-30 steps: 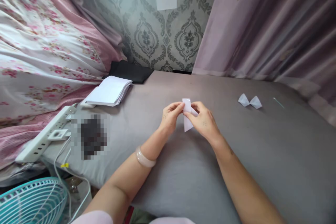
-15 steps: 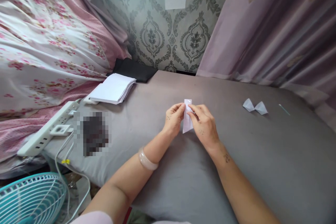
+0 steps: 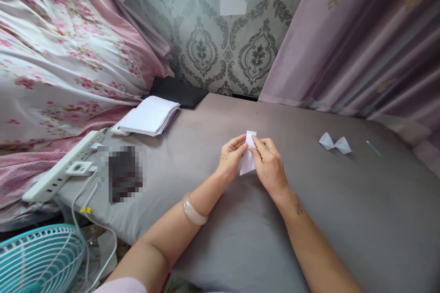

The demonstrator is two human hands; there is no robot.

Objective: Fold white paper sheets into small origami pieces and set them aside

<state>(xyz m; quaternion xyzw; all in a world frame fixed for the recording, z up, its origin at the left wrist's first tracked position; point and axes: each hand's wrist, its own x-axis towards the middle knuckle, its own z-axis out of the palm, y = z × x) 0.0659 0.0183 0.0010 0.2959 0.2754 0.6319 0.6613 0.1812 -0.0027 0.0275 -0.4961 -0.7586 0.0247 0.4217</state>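
Note:
A narrow folded strip of white paper (image 3: 248,165) is held upright above the grey-covered surface, its lower end cut on a slant. My left hand (image 3: 232,158) pinches its left edge between thumb and fingers. From the other side, my right hand (image 3: 270,160) grips the strip near its upper part, with thumb and forefinger against the paper. Parts of the strip are hidden behind my fingers. Off to the right lies a folded white paper bow (image 3: 335,143), made of two pointed halves meeting in the middle.
A stack of white paper (image 3: 147,116) lies at the back left beside a black flat item (image 3: 182,93). Along the left edge runs a power strip (image 3: 65,165) with cables. A blue fan (image 3: 41,256) stands below. A thin stick (image 3: 373,148) lies far right.
The paper strip's top has tilted slightly to the right. My fingers have shifted a little on it, and the whole view has moved slightly.

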